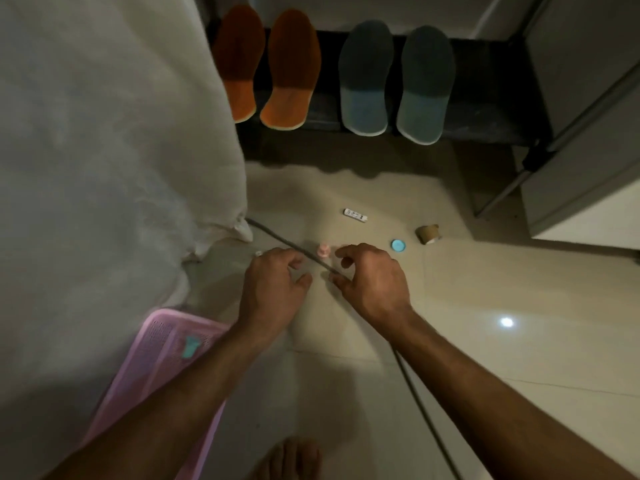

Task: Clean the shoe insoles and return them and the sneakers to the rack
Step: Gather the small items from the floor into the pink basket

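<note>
The floor (485, 341) under me is of pale glossy tiles, and a small bright light reflects on it at the right. At the far side stands a low dark rack (485, 109). On its shelf lie four insoles, their near ends hanging a little over the edge: two orange insoles (270, 67) at the left and two blue-grey insoles (394, 81) at the right, all side by side. I see no sneakers here.

My left hand (273, 289) and my right hand (374, 282) hang close together over the floor. The grip of each one is loose, the fingers relaxed and a little bent, and they hold nothing. Between them passes a grey cable (294, 247), which runs across the tiles and under my right forearm.

Just beyond my fingers sits a small pink object (324, 251). Further right lie a round blue cap (398, 244) and a brown cardboard roll (428, 233), and behind them a small white tube (355, 215). At my left hangs a large white cloth (104, 133), and below it lies a pink plastic basket (166, 341). My bare foot (294, 459) shows at the bottom edge.
</note>
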